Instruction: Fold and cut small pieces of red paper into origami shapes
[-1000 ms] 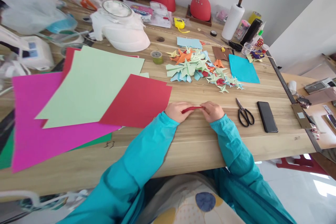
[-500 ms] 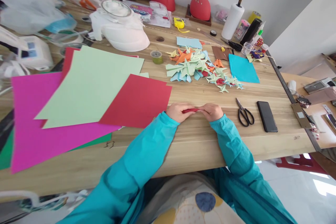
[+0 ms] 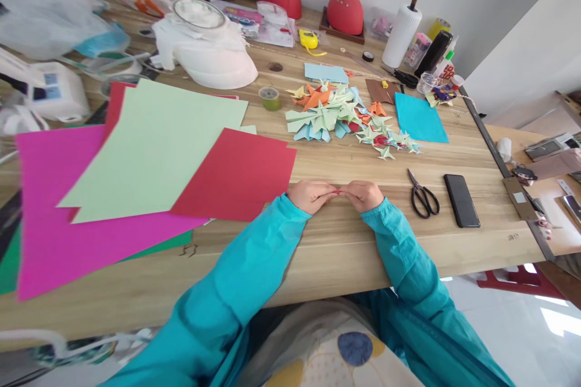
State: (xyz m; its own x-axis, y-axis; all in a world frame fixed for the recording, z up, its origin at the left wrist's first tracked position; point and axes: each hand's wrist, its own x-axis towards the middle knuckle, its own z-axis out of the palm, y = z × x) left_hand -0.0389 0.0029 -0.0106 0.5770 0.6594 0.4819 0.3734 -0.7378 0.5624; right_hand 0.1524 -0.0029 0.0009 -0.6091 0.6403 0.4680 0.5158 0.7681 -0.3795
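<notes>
Between my fingertips is a small piece of folded red paper (image 3: 337, 192), of which only a sliver shows. My left hand (image 3: 312, 196) pinches its left end and my right hand (image 3: 363, 196) pinches the other, with the fingertips almost meeting. Both hands rest just above the wooden table (image 3: 336, 254). Beside my left hand lie red paper sheets (image 3: 240, 175), partly over pale green sheets (image 3: 158, 145) and a large magenta sheet (image 3: 113, 254). Black-handled scissors (image 3: 424, 198) lie to the right of my right hand.
Beyond my hands is a pile of folded paper figures (image 3: 324, 112) in green, orange and blue. A blue square of paper (image 3: 420, 118) and a phone (image 3: 462, 201) lie to the right. A spool (image 3: 270, 98), yellow tape measure (image 3: 308, 40) and white cap-like form (image 3: 209, 48) stand farther back.
My fingers have closed in over the red paper, so less of it shows than before. The fingertips are nearer each other. Other things stay in place.
</notes>
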